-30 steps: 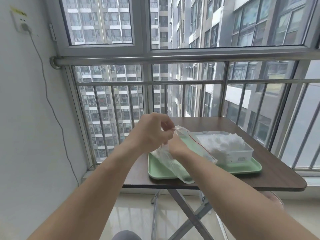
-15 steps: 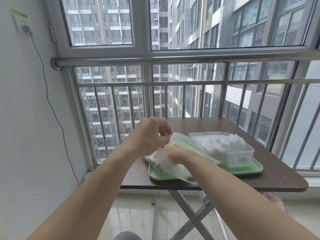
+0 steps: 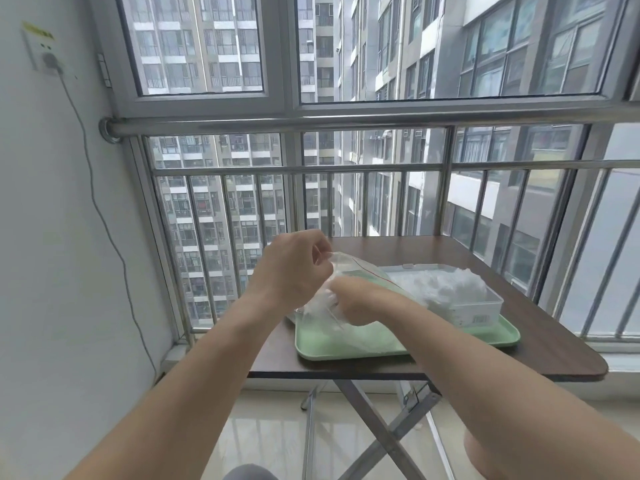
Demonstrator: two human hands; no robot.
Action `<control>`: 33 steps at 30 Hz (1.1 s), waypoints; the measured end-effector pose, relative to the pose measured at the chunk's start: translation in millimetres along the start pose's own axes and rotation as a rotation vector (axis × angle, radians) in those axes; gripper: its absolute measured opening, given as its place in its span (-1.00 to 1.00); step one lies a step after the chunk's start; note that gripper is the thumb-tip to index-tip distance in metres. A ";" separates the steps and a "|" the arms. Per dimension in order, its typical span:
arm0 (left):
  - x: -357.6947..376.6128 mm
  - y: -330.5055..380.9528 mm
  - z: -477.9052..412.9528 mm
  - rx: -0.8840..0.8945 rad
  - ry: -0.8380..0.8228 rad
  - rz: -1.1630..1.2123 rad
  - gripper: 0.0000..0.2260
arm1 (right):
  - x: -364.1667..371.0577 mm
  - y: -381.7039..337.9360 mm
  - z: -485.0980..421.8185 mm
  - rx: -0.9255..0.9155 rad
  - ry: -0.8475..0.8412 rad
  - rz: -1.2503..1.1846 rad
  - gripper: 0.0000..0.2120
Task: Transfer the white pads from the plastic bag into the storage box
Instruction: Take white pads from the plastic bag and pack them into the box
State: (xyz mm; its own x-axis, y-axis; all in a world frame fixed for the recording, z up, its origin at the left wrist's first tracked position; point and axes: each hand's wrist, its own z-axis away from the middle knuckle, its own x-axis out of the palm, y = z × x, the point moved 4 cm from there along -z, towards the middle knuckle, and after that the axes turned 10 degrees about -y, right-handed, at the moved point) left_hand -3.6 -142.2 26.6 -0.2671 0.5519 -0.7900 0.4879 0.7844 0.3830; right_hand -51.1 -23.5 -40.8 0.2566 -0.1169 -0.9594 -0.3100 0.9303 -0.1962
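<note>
Left hand (image 3: pixel 294 271) pinched the rim of the clear, red-lined bag (image 3: pixel 360 271); right hand (image 3: pixel 362 301) inside gripped fluffy white pads (image 3: pixel 320 303).

Brown folding table (image 3: pixel 526 327) by railed window (image 3: pixel 346 168), white wall (image 3: pixel 52 237), glossy floor (image 3: pixel 270 427)

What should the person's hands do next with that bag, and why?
Probably draw the right hand out of the plastic bag with some white pads and carry them to the storage box. The left hand pinches the bag's mouth open, the right hand's fingers are inside among the pads, and the box, already heaped, sits close by on the green tray.
</note>
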 end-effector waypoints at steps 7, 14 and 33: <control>6.2 5.9 -7.0 -0.015 0.022 -0.001 -0.93 | -34.5 13.5 98.7 -0.116 0.064 -0.184 -0.78; 16.7 27.7 -16.4 0.064 -0.362 0.127 -0.91 | -77.0 59.2 149.4 -0.319 0.182 -0.701 -0.82; 75.6 106.1 -57.5 0.056 0.009 0.801 -0.89 | -72.7 158.3 127.4 -0.361 0.257 -1.467 -0.58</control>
State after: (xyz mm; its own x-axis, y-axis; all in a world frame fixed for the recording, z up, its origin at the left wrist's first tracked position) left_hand -19.9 -1.0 35.0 0.1751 0.9437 -0.2808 0.5750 0.1334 0.8072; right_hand -2.2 176.5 23.6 0.3771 -0.9188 0.1167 -0.1413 -0.1817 -0.9731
